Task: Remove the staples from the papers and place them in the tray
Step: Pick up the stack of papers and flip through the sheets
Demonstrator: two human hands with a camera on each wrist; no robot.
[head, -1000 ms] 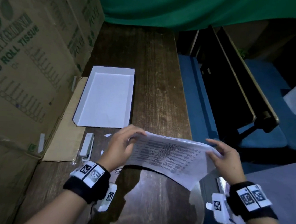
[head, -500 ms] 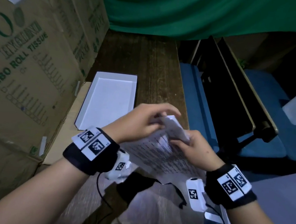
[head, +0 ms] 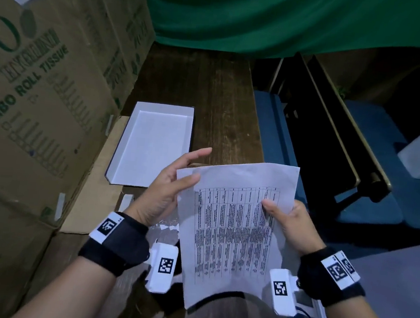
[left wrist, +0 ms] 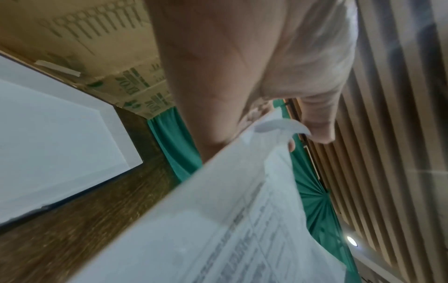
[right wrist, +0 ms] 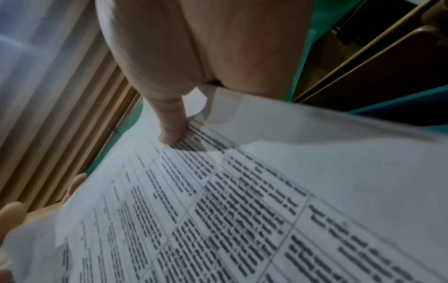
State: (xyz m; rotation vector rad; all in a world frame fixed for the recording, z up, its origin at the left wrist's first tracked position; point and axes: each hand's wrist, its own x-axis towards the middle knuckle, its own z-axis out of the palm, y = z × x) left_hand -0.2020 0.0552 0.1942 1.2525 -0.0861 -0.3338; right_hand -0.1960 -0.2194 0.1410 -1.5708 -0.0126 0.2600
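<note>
A printed stack of papers (head: 232, 233) is held up over the wooden table (head: 217, 102), table of text facing me. My left hand (head: 188, 168) pinches its top left corner, thumb on the front and fingers behind; in the left wrist view that corner of the papers (left wrist: 278, 124) curls under the thumb. My right hand (head: 276, 209) grips the right edge, with its thumb (right wrist: 172, 132) pressed on the print. No staple shows in any view. The white tray (head: 153, 147) lies beyond the left hand, with nothing in it.
Stacked cardboard boxes (head: 42, 89) wall off the left side, and a cardboard flap (head: 96, 172) lies beside the tray. A small white tool (head: 126, 200) peeks out near my left wrist. Blue seats (head: 278, 140) drop off past the table's right edge. A green curtain (head: 270, 17) hangs behind.
The papers, held wide and flat a second ago, were bunched between both hands and now stand lengthwise. My left hand has shifted to the top left corner, my right to the right edge.
</note>
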